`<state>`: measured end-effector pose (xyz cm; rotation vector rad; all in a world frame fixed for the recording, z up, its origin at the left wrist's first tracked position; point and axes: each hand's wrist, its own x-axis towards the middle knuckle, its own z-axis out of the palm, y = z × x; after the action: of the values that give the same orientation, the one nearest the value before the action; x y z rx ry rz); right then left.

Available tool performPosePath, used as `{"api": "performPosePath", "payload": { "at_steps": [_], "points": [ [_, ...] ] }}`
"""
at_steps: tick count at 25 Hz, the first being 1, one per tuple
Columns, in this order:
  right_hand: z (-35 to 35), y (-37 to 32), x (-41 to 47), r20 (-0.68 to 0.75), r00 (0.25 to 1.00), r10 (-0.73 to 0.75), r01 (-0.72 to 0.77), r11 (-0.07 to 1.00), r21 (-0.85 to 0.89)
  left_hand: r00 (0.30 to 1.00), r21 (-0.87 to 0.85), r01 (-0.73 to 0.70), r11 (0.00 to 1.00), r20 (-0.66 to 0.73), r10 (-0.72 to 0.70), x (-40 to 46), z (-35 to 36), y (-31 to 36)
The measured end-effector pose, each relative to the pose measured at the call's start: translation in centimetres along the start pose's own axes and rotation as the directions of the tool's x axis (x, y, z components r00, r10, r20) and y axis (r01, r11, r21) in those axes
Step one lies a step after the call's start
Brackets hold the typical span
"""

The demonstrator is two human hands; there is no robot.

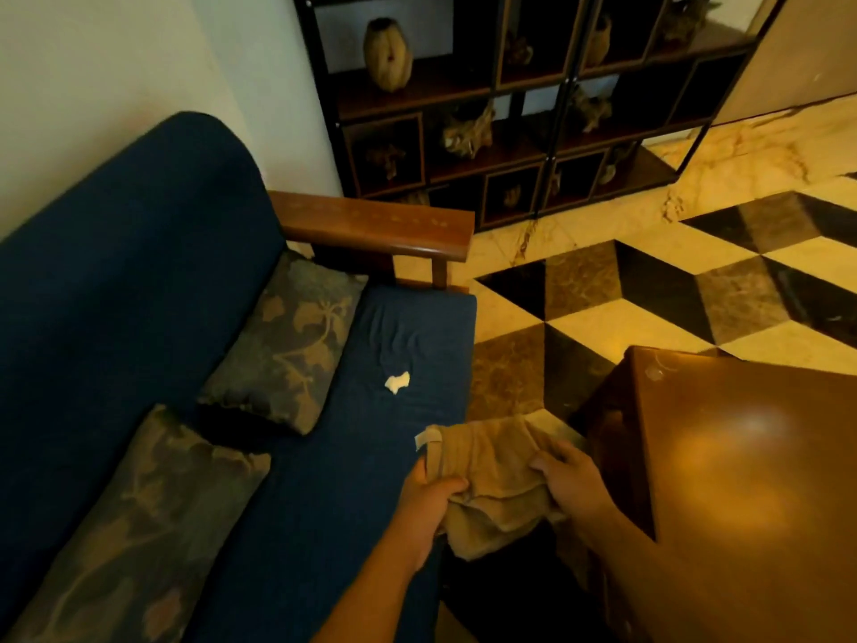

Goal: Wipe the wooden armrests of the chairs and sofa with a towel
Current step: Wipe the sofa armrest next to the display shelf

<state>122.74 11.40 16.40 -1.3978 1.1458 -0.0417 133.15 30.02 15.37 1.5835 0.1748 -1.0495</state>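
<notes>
Beside the sofa (324,457), towel (491,475) bunched between left hand (429,501) and right hand (572,480), both gripping

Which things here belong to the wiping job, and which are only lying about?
For the job:
- towel, gripped by the left hand and the right hand
- wooden armrest of the sofa, not yet touched

Only lying about:
- two patterned cushions
- white scrap on the seat
- wooden table
- display shelf with ornaments
</notes>
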Motion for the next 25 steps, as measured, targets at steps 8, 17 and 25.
{"api": "performPosePath", "payload": {
  "at_steps": [8,17,25],
  "points": [
    [-0.2,-15.4,22.2,0.166,0.986,-0.009,0.006,1.000,0.017,0.982,-0.023,0.013,1.000,-0.187,-0.017,18.1,5.7,16.1],
    [-0.5,-28.0,36.1,0.206,0.974,-0.091,0.117,0.986,-0.119,0.976,-0.053,-0.006,0.999,-0.220,-0.006,31.1,8.6,29.1],
    [7.7,-31.2,51.2,0.155,0.935,-0.319,0.351,0.897,-0.268,0.970,-0.203,-0.070,0.977,-0.240,0.020,45.7,6.1,32.0]
  ]
}}
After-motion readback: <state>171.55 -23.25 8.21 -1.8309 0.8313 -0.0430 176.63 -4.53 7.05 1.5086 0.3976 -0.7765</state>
